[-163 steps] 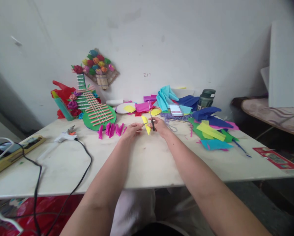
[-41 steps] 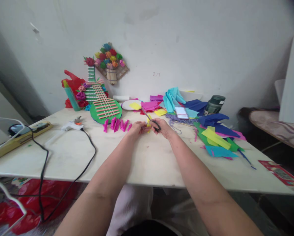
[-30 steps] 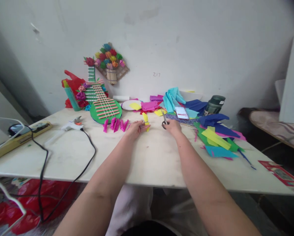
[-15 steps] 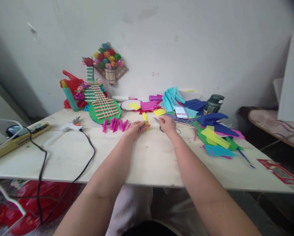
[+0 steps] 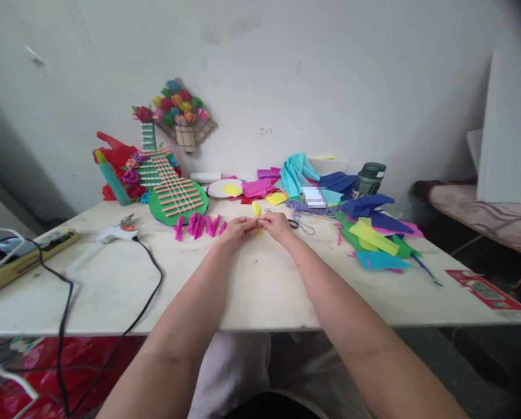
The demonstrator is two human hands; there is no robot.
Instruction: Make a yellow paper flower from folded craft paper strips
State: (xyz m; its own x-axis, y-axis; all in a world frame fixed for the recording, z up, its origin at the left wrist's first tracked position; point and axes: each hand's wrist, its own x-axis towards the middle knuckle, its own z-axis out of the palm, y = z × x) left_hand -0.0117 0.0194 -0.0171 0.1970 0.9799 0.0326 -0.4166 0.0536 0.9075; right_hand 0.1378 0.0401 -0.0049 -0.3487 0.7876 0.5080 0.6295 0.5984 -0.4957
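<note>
My left hand is closed in a pinch on a small piece of yellow crepe paper, which sticks up above the fingers and shows a little below them. Against it, my right hand pinches the same paper, and the fingertips of both hands meet. Just right of my right hand, scissors lie on the table, their dark handle showing and the blades mostly hidden behind the hand. Several folded magenta paper pieces stand in a row left of my left hand.
A green lute-shaped craft leans at the back left near a glue gun with a black cord. Coloured crepe paper, purple yarn, a phone and a dark bottle lie or stand to the right.
My right hand has left the scissors on the table and moved left to join my left hand at the yellow paper. The whole view has shifted slightly.
</note>
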